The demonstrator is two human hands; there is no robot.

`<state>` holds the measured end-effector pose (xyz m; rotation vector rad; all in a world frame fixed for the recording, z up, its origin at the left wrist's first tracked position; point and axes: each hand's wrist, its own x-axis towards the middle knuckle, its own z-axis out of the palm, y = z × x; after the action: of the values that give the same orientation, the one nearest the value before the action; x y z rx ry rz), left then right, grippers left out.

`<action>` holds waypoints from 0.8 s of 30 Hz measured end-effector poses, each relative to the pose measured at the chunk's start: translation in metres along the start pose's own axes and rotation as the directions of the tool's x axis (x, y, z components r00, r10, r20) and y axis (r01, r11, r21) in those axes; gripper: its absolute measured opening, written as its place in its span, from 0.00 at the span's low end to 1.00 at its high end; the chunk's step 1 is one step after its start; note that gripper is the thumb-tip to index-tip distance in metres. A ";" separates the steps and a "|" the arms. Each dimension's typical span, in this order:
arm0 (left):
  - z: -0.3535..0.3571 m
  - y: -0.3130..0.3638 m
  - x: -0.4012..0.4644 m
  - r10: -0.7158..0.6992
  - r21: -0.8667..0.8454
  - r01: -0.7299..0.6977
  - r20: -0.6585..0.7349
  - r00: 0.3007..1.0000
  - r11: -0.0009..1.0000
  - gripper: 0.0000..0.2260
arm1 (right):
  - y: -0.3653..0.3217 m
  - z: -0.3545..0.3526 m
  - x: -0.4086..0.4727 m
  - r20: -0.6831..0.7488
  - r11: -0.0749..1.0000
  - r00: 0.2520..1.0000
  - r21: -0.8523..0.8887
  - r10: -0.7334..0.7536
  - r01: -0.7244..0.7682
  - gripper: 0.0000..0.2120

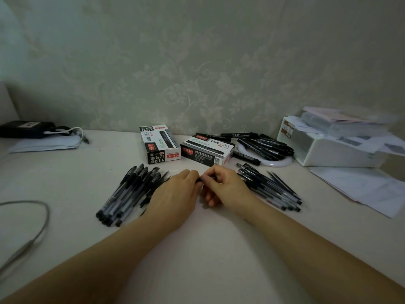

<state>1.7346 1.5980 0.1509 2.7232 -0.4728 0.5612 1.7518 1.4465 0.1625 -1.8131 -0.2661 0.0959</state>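
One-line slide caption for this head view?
Left hand and right hand pinch a black pen between the left pen pile and right pen pile.

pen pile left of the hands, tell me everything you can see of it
The pile of clear-barrelled gel pens with black caps lies flat on the pale tabletop, fanned roughly parallel, caps at the far end, black end plugs nearest the person. The left hand, gripping a small black pen part, overlaps its right edge.
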 end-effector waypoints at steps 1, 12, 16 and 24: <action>0.001 0.000 0.000 -0.006 0.008 0.006 0.010 1.000 1.000 0.09 | -0.001 -0.001 0.001 0.020 1.000 1.000 -0.015 0.009 -0.008 0.06; 0.002 -0.003 0.008 0.038 0.038 -0.035 -0.079 0.996 0.999 0.10 | 0.004 -0.005 0.003 -0.038 0.988 0.997 0.135 -0.069 0.074 0.05; -0.001 -0.001 0.012 0.023 0.074 -0.014 -0.112 0.993 0.997 0.15 | 0.006 -0.006 0.003 -0.092 0.968 0.989 0.211 -0.115 0.132 0.06; -0.016 -0.012 0.008 -0.054 0.028 0.061 -0.180 0.982 0.998 0.20 | 0.012 -0.010 0.000 -0.310 0.943 0.897 -0.205 -0.315 0.261 0.01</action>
<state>1.7413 1.6126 0.1655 2.6759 -0.3405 0.7971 1.7560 1.4341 0.1532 -1.8899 -0.2999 -0.4583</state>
